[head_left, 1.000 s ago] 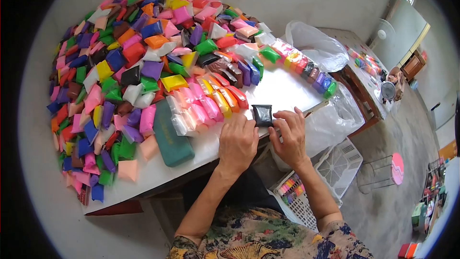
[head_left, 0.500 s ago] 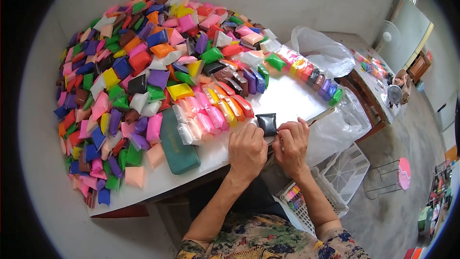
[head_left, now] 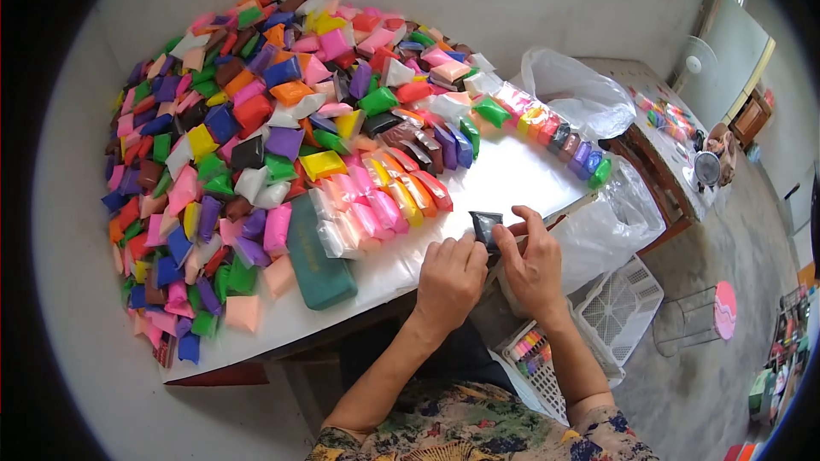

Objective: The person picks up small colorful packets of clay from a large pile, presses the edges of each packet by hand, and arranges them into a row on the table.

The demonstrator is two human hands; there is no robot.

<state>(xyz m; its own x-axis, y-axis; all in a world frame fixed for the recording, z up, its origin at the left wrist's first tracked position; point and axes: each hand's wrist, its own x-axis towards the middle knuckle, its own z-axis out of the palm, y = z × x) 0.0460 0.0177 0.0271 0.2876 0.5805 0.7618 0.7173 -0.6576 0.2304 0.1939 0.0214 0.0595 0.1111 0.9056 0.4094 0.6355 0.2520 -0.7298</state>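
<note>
A small black packet (head_left: 486,227), shiny and pillow-shaped, is held over the front edge of the white table. My right hand (head_left: 534,266) grips its right side between thumb and fingers, with the index finger raised. Curled at the packet's lower left is my left hand (head_left: 453,277), its fingertips closed at the lower edge and partly hidden. To the left of my hands lie neat rows of pink, yellow, orange and red packets (head_left: 384,205). A dark green case (head_left: 318,260) rests beside them.
A big heap of coloured packets (head_left: 248,111) covers the table's left and back. A row of packets in clear wrap (head_left: 559,137) lies at the right edge by plastic bags (head_left: 572,90). Below stand white crates (head_left: 619,307); a pink-topped stool (head_left: 724,310) is farther right.
The black packet has shifted slightly right and turned from lying flat to tilted. My right hand has opened its grip and raised its index finger; my left hand has moved right and down.
</note>
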